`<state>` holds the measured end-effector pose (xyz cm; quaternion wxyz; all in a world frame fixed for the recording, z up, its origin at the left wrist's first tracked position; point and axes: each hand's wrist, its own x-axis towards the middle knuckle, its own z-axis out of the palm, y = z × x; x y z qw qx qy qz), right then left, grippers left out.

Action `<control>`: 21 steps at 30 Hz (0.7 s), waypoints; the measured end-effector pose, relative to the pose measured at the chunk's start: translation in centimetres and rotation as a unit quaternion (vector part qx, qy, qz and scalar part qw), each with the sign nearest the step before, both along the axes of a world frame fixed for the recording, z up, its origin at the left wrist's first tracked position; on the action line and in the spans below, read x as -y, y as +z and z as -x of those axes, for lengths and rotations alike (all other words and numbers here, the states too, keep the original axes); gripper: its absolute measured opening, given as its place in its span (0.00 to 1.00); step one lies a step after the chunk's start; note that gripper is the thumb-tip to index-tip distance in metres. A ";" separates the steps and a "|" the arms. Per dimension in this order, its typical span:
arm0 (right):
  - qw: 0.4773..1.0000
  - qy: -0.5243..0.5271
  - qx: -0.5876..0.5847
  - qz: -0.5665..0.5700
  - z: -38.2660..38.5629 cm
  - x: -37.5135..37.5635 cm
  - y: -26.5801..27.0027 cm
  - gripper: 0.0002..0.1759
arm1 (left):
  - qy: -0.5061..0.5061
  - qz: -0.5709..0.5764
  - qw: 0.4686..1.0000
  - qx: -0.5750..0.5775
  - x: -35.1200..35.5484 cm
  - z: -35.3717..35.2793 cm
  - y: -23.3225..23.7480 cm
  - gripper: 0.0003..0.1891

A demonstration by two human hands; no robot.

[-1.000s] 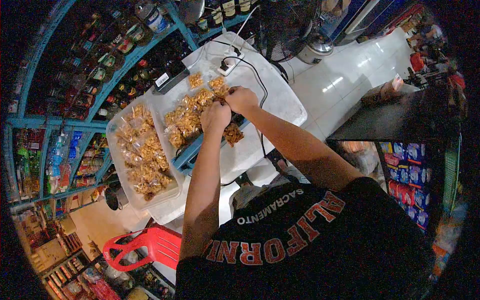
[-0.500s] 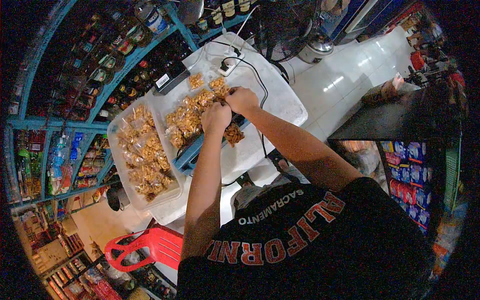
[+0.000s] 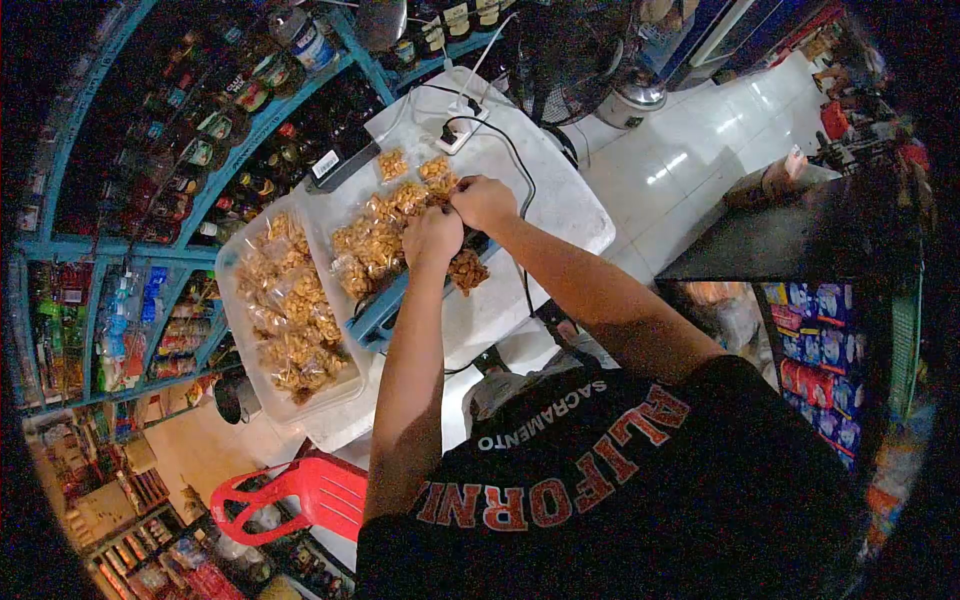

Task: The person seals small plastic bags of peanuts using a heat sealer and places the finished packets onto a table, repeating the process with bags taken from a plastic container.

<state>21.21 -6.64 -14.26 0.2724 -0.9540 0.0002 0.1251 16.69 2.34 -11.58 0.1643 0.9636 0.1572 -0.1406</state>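
My left hand [image 3: 433, 236] and my right hand [image 3: 485, 204] are side by side over a long blue device [image 3: 380, 312], which looks like a bag sealer. Both are closed, fingers pinched around the top of a plastic snack bag [image 3: 467, 271]. Its brown contents hang on the near side of the device, below my hands; the pinched edge is hidden behind my fingers. Just beyond, filled snack bags [image 3: 375, 235] lie heaped on the white table [image 3: 570, 215]. A clear plastic tub [image 3: 355, 385] to the left holds several more bags.
At the table's far end sit a white power strip [image 3: 462, 128] with black cords and a dark box [image 3: 345, 158]. Blue shelves [image 3: 200, 200] of bottles line the left. A red plastic chair [image 3: 330, 495] stands near left, a dark counter [image 3: 780, 240] to the right.
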 end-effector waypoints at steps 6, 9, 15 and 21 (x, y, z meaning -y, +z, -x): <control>1.000 0.007 -0.008 0.004 0.1 0.1 0.3 0.17 | 0.010 0.008 1.000 -0.006 0.1 0.0 0.4 0.23; 1.000 -0.007 -0.023 0.002 0.1 0.1 0.6 0.17 | 0.020 0.015 1.000 -0.018 0.3 0.1 0.8 0.23; 0.999 -0.007 -0.017 -0.047 0.2 0.3 1.2 0.21 | 0.006 0.004 1.000 -0.017 0.0 -0.1 0.2 0.22; 0.999 -0.007 -0.020 -0.049 0.5 0.4 2.0 0.21 | 0.018 0.016 0.999 -0.030 0.3 0.0 0.9 0.22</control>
